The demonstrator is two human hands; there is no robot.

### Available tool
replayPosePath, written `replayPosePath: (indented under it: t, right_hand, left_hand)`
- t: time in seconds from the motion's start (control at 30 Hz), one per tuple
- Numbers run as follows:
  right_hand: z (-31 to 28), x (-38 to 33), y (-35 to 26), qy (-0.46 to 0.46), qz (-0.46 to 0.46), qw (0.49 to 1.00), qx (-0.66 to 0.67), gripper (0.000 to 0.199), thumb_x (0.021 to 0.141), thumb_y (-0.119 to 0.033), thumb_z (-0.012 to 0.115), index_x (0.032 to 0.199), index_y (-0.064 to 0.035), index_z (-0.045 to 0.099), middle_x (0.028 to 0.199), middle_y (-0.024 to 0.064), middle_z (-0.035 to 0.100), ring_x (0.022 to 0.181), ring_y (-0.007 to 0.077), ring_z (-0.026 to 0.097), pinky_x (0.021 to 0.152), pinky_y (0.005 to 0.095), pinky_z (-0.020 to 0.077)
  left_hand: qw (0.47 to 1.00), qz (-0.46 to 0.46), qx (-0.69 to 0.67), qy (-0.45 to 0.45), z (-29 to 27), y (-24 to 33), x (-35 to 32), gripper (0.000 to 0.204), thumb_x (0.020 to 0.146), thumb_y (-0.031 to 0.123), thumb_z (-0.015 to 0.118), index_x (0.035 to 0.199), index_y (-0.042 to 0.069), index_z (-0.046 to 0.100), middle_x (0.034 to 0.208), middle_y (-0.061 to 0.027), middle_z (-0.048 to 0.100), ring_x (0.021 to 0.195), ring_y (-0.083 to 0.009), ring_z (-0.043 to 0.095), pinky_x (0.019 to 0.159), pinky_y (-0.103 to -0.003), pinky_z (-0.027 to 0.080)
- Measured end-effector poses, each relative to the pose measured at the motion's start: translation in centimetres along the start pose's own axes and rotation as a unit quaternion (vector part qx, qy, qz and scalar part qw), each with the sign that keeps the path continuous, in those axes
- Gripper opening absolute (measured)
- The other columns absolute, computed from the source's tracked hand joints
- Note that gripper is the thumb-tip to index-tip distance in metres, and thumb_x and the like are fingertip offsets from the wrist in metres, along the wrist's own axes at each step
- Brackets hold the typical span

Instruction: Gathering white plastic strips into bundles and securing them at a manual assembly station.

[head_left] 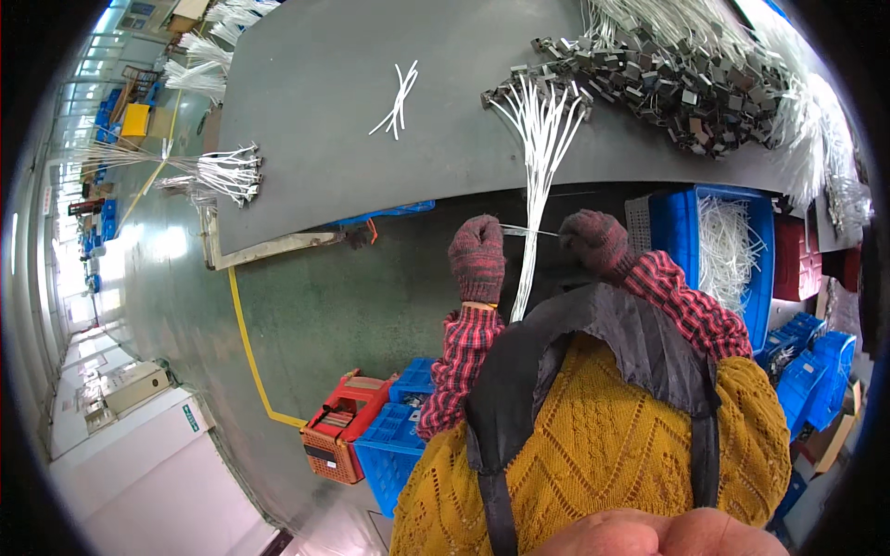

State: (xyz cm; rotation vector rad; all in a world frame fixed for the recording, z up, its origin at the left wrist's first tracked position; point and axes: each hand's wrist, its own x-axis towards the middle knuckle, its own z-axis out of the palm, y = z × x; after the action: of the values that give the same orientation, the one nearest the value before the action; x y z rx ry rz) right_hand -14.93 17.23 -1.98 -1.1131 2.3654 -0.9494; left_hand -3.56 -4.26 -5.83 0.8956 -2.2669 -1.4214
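Note:
A bundle of white cables (534,199) hangs over the near edge of the grey table, its ends fanned out on the tabletop and its lower part narrow. Around its narrow part, or just across it, runs a thin pale tie (545,233); which of the two I cannot tell. My left hand (476,259), in a dark red and grey knit glove, is closed on the tie's left end. On the other side my right hand (596,243), gloved alike, is closed on the right end. Both fists stand apart from the cables. A few loose white strips (399,100) lie on the table beyond.
Metal-ended cables (686,88) are heaped at the table's far right. Another cable bundle (227,174) lies at its left edge. A blue crate (762,250) of white strips stands by my right arm. Blue crates (389,445) and a red crate (348,426) sit lower left.

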Motion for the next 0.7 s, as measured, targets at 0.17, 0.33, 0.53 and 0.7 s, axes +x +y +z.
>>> replayPosePath:
  t: [0.17,0.33,0.53,0.7]
  right_hand:
    - [0.4,4.7,-7.0,0.128,-0.277,0.924,-0.231,0.02,0.07,-0.02,0.065,0.09,-0.0142,0.066,0.117,0.0083,0.061,0.111,0.0283,0.058,0.098,0.0493,0.0439]
    - [3.5,11.8,-7.6,0.018,-0.423,0.878,-0.223,0.02,0.071,-0.022,0.064,0.089,-0.0138,0.068,0.11,0.0078,0.064,0.112,0.0273,0.057,0.102,0.0485,0.0428]
    - [-4.4,25.2,-10.4,0.018,-0.072,0.997,-0.014,0.039,0.084,-0.004,0.064,0.123,-0.0095,0.065,0.103,0.0063,0.071,0.085,0.0148,0.066,0.073,0.0298,0.0531]
    - [-6.9,32.1,-17.6,0.207,-0.148,0.917,0.306,0.02,0.098,-0.021,0.06,0.109,-0.0088,0.071,0.065,-0.0001,0.06,0.046,0.0042,0.047,0.044,0.0216,0.0373]
  left_hand:
    - [0.979,-0.04,-0.199,0.007,-2.8,2.1,0.7,0.02,0.091,0.021,0.065,0.1,0.004,0.07,0.084,-0.0051,0.066,0.06,-0.0112,0.06,0.051,-0.027,0.05]
    - [0.932,-0.141,-0.297,0.152,-19.5,-1.7,1.0,0.026,0.095,0.032,0.061,0.1,0.007,0.066,0.079,-0.0033,0.062,0.062,-0.0119,0.058,0.054,-0.028,0.049]
    - [0.867,-0.144,-0.202,0.431,-35.0,-13.9,-11.9,0.025,0.096,0.03,0.059,0.084,0.008,0.059,0.066,-0.0005,0.053,0.056,-0.0125,0.053,0.051,-0.028,0.044]
    - [0.76,-0.205,-0.421,0.45,-34.0,-20.8,-21.9,0.017,0.09,0.018,0.061,0.077,0.007,0.056,0.069,-0.0008,0.053,0.057,-0.0121,0.049,0.05,-0.027,0.04]
